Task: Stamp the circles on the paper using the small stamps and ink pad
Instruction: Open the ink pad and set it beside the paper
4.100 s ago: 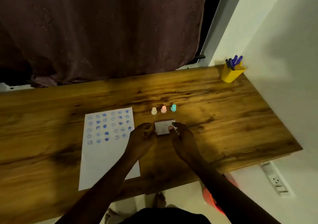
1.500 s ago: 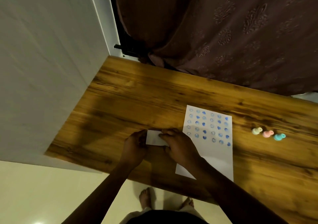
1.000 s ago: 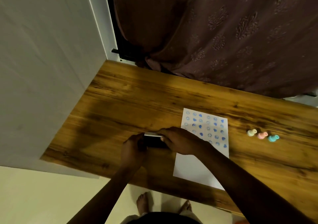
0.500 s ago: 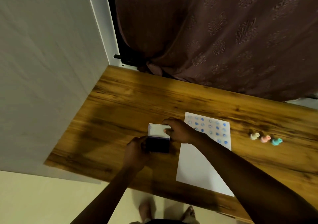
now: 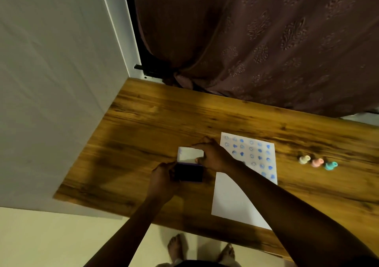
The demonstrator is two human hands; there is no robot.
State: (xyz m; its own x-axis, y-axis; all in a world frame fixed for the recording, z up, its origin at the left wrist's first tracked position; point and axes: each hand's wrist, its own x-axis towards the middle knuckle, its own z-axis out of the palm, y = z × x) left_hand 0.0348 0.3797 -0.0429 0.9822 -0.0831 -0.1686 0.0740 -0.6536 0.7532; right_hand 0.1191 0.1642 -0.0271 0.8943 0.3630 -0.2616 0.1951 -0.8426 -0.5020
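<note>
The ink pad (image 5: pixel 189 172) sits on the wooden desk left of the paper, its dark pad exposed. My left hand (image 5: pixel 163 179) grips the pad's left side. My right hand (image 5: pixel 211 156) holds the white lid (image 5: pixel 189 155) swung up and back behind the pad. The white paper (image 5: pixel 233 201) lies to the right, its upper half filled with rows of blue stamped circles (image 5: pixel 251 149). Three small stamps lie on their sides further right: a cream stamp (image 5: pixel 304 159), a pink stamp (image 5: pixel 317 162) and a teal stamp (image 5: pixel 330 165).
The wooden desk (image 5: pixel 155 127) ends at a grey wall (image 5: pixel 51 82) on the left. A dark patterned curtain (image 5: pixel 256 41) hangs behind its far edge. Bare feet (image 5: pixel 176 248) stand on the floor below the near edge.
The ink pad was carried from right of the paper to its left. Over the last second its white lid went from flat to lifted back, baring the dark pad.
</note>
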